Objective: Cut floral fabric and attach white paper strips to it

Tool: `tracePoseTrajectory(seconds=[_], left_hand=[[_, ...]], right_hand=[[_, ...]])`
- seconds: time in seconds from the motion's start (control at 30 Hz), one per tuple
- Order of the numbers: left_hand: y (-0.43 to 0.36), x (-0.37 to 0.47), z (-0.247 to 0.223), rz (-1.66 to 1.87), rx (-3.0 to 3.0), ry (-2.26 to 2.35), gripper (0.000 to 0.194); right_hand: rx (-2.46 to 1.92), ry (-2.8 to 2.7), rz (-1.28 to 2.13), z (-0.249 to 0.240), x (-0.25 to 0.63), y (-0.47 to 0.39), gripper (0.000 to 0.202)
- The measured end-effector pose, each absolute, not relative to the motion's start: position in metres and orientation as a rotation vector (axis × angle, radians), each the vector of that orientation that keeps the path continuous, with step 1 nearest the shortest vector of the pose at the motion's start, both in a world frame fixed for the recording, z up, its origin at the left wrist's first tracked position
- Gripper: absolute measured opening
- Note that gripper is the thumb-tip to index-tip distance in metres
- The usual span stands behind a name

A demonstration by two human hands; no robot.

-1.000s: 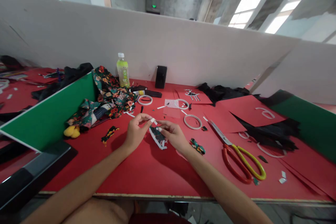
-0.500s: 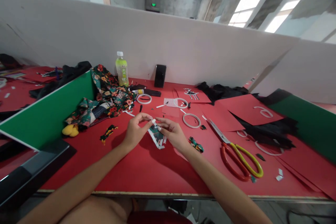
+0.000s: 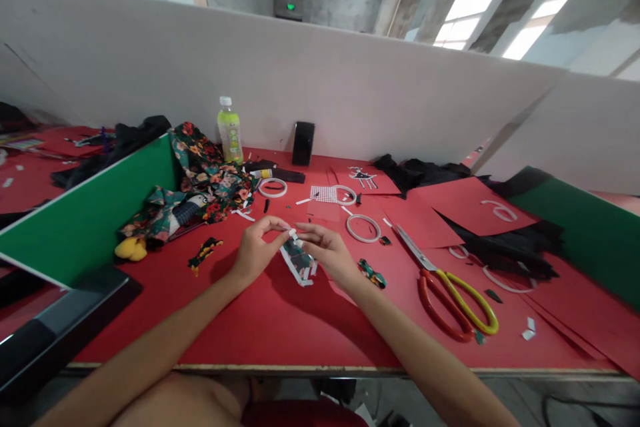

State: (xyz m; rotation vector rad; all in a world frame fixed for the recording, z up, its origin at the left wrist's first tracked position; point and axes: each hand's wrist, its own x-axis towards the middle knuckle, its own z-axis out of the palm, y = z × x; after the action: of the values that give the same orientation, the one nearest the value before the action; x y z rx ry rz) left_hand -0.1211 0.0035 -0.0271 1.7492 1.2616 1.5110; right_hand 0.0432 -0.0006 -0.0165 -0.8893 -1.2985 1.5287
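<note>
My left hand (image 3: 257, 250) and my right hand (image 3: 331, 255) meet over the middle of the red table (image 3: 240, 333). Between them they pinch the top of a small dark floral fabric piece (image 3: 296, 261) edged with white strips. Its lower end hangs toward me, with short white strips at the bottom corner. The fingertips of both hands touch at a white bit at its upper edge, partly hidden by the fingers. A small floral scrap (image 3: 372, 273) lies right of my right hand, and a black and yellow scrap (image 3: 204, 253) lies left of my left hand.
Large scissors (image 3: 445, 287) lie open at the right. Tape rings (image 3: 363, 228), a bottle (image 3: 230, 130), a phone (image 3: 303, 143) and floral cloth (image 3: 215, 177) are farther back. Red sheets (image 3: 485, 207) and black fabric (image 3: 510, 250) cover the right side. Green dividers (image 3: 95, 213) stand at both sides.
The camera view has shifted slightly. Both hands stay on the fabric piece, with only a small movement of the fingertips at its upper edge.
</note>
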Motion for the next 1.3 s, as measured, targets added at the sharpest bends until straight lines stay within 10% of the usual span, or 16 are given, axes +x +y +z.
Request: tracePoseTrajectory(seconds=[1.3], left_hand=[[0.007,-0.120,-0.033,1.331,1.792,1.179,0.015]], right_hand=[[-0.988,-1.345,1.488,-0.015,0.045,0.003,0.042]])
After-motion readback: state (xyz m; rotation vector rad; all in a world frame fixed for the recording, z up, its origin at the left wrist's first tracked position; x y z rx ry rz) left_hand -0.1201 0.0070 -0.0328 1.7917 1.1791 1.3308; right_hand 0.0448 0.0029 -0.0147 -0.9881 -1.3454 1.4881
